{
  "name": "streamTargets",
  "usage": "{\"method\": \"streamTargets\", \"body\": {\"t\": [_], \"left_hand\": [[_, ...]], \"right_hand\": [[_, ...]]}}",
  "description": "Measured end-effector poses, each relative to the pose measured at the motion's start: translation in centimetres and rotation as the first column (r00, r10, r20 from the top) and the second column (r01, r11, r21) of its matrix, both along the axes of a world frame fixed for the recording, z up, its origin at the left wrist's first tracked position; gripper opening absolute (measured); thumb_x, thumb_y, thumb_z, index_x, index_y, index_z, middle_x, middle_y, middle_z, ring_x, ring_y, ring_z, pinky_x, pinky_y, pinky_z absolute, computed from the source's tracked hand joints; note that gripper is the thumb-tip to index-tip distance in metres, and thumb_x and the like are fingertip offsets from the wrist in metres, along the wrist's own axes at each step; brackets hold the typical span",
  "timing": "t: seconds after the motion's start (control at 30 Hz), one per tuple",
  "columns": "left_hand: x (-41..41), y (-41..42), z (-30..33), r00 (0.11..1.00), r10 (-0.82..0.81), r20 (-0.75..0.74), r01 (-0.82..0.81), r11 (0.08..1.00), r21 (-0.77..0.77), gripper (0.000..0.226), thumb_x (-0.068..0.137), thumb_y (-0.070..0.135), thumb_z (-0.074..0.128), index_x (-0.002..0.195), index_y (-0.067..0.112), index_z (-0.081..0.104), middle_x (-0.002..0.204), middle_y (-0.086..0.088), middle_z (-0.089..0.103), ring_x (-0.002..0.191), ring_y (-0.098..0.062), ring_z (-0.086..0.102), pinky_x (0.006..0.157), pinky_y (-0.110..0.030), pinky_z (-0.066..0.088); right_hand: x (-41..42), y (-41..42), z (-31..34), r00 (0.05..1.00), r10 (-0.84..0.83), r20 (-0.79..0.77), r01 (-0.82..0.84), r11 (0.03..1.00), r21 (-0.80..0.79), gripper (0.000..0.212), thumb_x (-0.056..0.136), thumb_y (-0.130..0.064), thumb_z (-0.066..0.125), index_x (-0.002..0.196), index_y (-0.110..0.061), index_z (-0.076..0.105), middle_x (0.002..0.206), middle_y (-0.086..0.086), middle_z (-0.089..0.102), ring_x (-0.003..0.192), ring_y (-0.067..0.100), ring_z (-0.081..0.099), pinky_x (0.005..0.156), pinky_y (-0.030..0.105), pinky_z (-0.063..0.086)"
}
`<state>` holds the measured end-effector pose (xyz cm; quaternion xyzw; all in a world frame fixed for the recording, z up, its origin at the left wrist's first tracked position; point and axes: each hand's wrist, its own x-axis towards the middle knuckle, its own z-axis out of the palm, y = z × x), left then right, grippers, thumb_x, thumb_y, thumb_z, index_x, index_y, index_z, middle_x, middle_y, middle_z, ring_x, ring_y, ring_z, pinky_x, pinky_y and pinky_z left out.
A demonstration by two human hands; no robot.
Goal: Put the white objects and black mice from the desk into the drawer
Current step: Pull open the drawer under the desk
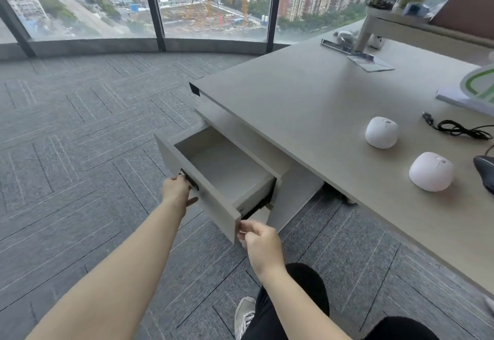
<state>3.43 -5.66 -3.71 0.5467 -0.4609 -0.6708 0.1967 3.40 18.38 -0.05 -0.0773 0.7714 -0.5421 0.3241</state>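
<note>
Drawer (213, 171) at frame centre stands pulled out, interior bare, left hand (176, 188) grasping its front panel's top edge, right hand (260, 242) pinching the panel's near corner; two white objects (381, 132) (431, 171) and a black mouse (485, 172) sit on the tabletop (307, 104) at right.

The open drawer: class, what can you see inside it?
Nothing: the drawer shows only its bare floor. Its front panel hides the near strip, so that part cannot be checked.
</note>
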Motion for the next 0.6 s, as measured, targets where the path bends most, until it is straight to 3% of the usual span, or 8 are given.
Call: {"method": "streamTargets", "body": {"t": [0.07,0.13,0.23,0.3,0.43,0.6], "left_hand": [[2.9,0.1,0.1,0.999,0.033,-0.005,-0.033,0.999,-0.003,0.027,0.096,0.018,0.044,0.116,0.003,0.054,0.1,-0.009,0.06,0.109,-0.029,0.061,0.065,-0.044,0.057],[5.9,0.1,0.2,0.997,0.079,-0.02,-0.079,0.997,-0.008,0.022,0.097,0.018,0.043,0.111,0.006,0.054,0.111,-0.011,0.063,0.11,-0.028,0.063,0.068,-0.045,0.058],[10.2,-0.1,0.3,0.991,0.127,-0.04,-0.127,0.992,-0.003,0.023,0.098,0.019,0.043,0.111,0.007,0.057,0.118,-0.011,0.067,0.109,-0.027,0.066,0.061,-0.041,0.058],[12.8,-0.5,0.2,0.988,0.151,-0.043,-0.151,0.988,-0.001,0.025,0.098,0.019,0.044,0.114,0.007,0.059,0.119,-0.012,0.067,0.106,-0.027,0.066,0.058,-0.038,0.056],[16.6,-0.8,0.3,0.985,0.167,-0.039,-0.168,0.985,-0.029,0.028,0.099,0.019,0.042,0.117,0.004,0.058,0.115,-0.012,0.067,0.097,-0.025,0.064,0.056,-0.036,0.053],[19.7,-1.2,0.3,0.986,0.167,-0.025,-0.169,0.984,-0.058,0.033,0.1,0.019,0.041,0.119,0.0,0.06,0.108,-0.013,0.067,0.094,-0.026,0.064,0.058,-0.036,0.053]], "right_hand": [[1.9,0.0,-0.6,0.999,0.044,0.006,-0.044,0.999,0.009,0.041,0.089,0.001,0.042,0.114,-0.011,0.073,0.107,0.003,0.076,0.103,0.016,0.068,0.079,0.02,0.051],[4.0,-0.1,-1.2,0.995,0.092,0.03,-0.092,0.996,0.002,0.04,0.089,0.001,0.043,0.11,-0.012,0.074,0.103,0.002,0.077,0.097,0.016,0.068,0.077,0.023,0.051],[6.8,-0.7,-1.6,0.977,0.207,0.054,-0.208,0.978,-0.003,0.041,0.087,0.0,0.043,0.1,-0.02,0.076,0.1,0.0,0.077,0.095,0.019,0.07,0.075,0.032,0.055],[8.4,-1.1,-1.6,0.961,0.268,0.072,-0.268,0.963,-0.018,0.041,0.086,0.002,0.043,0.093,-0.021,0.076,0.099,0.003,0.078,0.092,0.017,0.07,0.074,0.029,0.054],[10.9,-1.8,-1.5,0.93,0.356,0.087,-0.357,0.934,-0.012,0.039,0.085,0.001,0.044,0.099,-0.012,0.078,0.1,0.005,0.078,0.082,0.01,0.068,0.065,0.019,0.049],[12.9,-2.3,-1.8,0.873,0.476,0.109,-0.479,0.878,0.007,0.038,0.086,-0.007,0.045,0.096,-0.023,0.078,0.102,0.001,0.077,0.085,0.014,0.067,0.07,0.029,0.052]]}}
